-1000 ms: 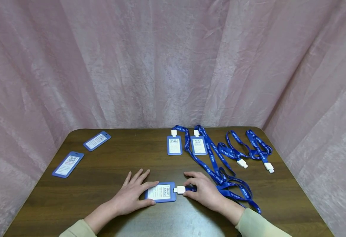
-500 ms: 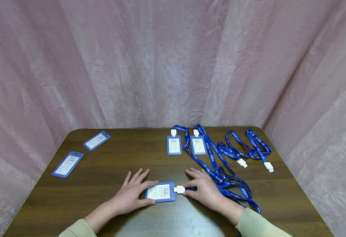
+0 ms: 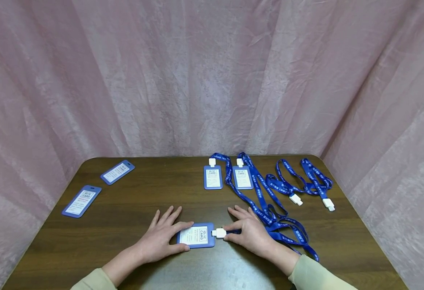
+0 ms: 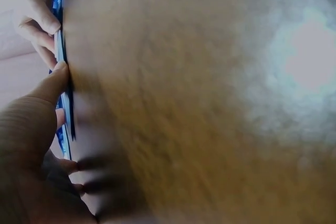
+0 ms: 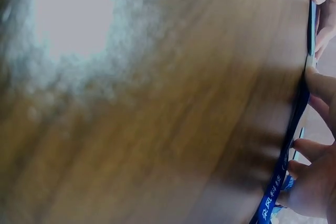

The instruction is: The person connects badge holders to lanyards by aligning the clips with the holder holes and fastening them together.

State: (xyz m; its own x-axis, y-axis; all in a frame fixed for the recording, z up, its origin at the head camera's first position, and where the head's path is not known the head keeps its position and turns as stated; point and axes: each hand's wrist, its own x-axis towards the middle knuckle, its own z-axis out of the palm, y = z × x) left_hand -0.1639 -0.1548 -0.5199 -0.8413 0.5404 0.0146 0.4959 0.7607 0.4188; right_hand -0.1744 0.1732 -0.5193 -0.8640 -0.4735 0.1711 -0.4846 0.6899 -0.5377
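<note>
A blue ID badge holder (image 3: pixel 196 235) with a white card lies flat on the near middle of the table, its slotted end facing right. My left hand (image 3: pixel 160 237) grips its left part between thumb and index finger, the other fingers spread on the wood. At the slotted end, a white plastic clip (image 3: pixel 219 233) overlaps the holder's edge. Thumb and index finger of my right hand (image 3: pixel 250 233) pinch that clip, while its remaining fingers fan out beyond. From the clip a blue printed lanyard (image 5: pixel 271 192) runs back under the right hand.
Two badge holders (image 3: pixel 213 177) with lanyards attached lie at the back middle. Two loose ones (image 3: pixel 81 201) are at the left. Lanyards with white clips (image 3: pixel 296 199) lie at the right, and a lanyard pile (image 3: pixel 292 233) spreads beside the right hand. A pink curtain (image 3: pixel 197 80) hangs behind.
The right hand's outer fingers have straightened and spread a little, away from the pinching thumb and index finger. The badge holder, clip and left hand hold nearly the same positions.
</note>
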